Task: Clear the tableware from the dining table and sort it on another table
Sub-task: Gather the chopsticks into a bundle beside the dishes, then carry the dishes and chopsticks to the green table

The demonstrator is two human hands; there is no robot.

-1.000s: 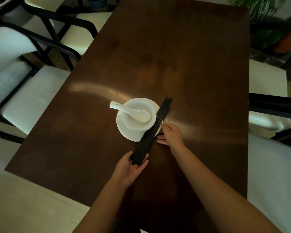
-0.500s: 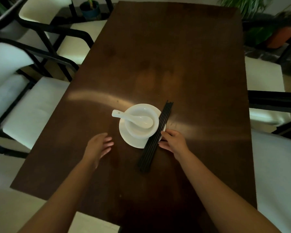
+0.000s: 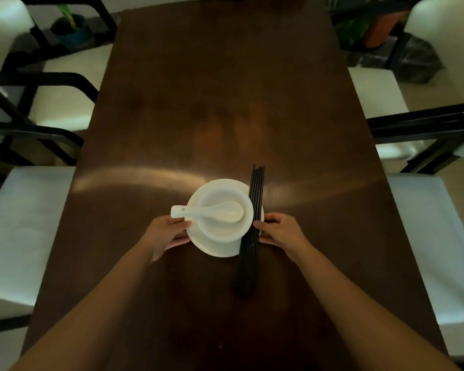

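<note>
head view looks down on a dark wooden table (image 3: 225, 103) with one white plate (image 3: 220, 247) near its close end. one white bowl (image 3: 223, 210) sits on the plate, and one white spoon (image 3: 209, 211) lies in the bowl with its handle sticking out over the left rim. a bundle of black chopsticks (image 3: 252, 228) lies across the plate's right edge, running away from the person; the sticks are too close together to count. the left hand (image 3: 166, 234) grips the plate's left edge, thumb on top, just under the spoon handle. the right hand (image 3: 279, 231) is curled at the plate's right edge, fingertips touching the chopsticks. four white-cushioned chairs with black frames stand round the table, two on each side, such as one at the left (image 3: 24, 223). two potted plants sit on the floor beyond, one of them at the far right (image 3: 373, 25).
</note>
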